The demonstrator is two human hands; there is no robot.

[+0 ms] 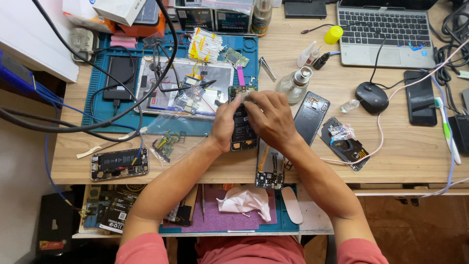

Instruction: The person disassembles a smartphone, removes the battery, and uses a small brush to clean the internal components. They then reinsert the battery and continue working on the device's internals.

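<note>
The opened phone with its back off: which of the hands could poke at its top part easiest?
Probably the right hand: its fingertips already rest on the opened phone near its top edge, while the left hand grips its side.

Phone repair workshop, opened phones [119, 164], blue work mat [97, 105]

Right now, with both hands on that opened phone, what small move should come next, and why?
Probably keep the left hand steadying the opened phone and let the right hand finish pressing at its top end. Both hands' fingertips meet there, over the exposed board, and the phone lies flat on the wooden desk. What the fingertips pinch is too small to tell.
</note>
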